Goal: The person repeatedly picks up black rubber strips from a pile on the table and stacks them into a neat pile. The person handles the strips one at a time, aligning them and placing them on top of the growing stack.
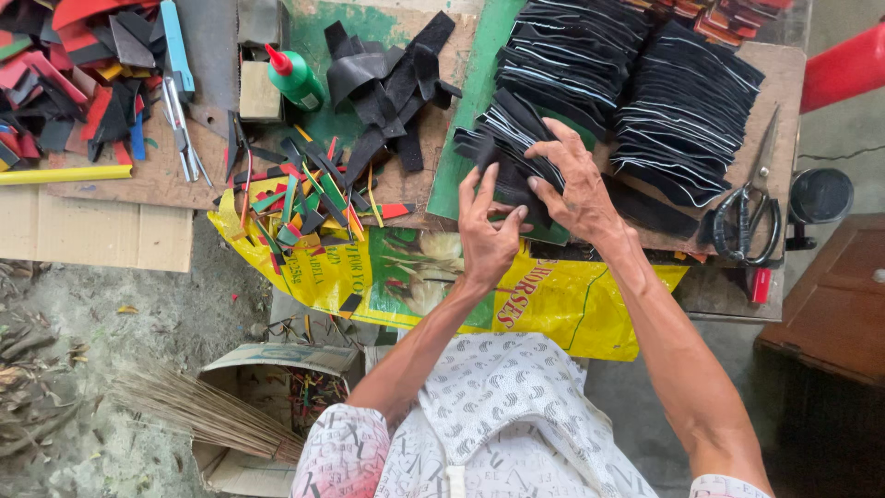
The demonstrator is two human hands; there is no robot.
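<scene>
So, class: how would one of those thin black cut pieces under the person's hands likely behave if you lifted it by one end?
The thin black cut pieces look sheet-thin, so one is probably light and would likely bend. They fan out in overlapping stacks, so neighbours may slide. The left hand and right hand rest on them.

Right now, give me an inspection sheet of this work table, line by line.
Surface: wooden table with a green mat and a yellow printed sack hanging over the front edge.
Job's things: stacks of black cut pieces.
Clutter: green glue bottle, coloured strips, black scissors, pliers.
Grippers: left hand and right hand both on a fanned black stack.
Cables: nothing seen.
Surroundings: broom, cardboard box, concrete floor.
</scene>
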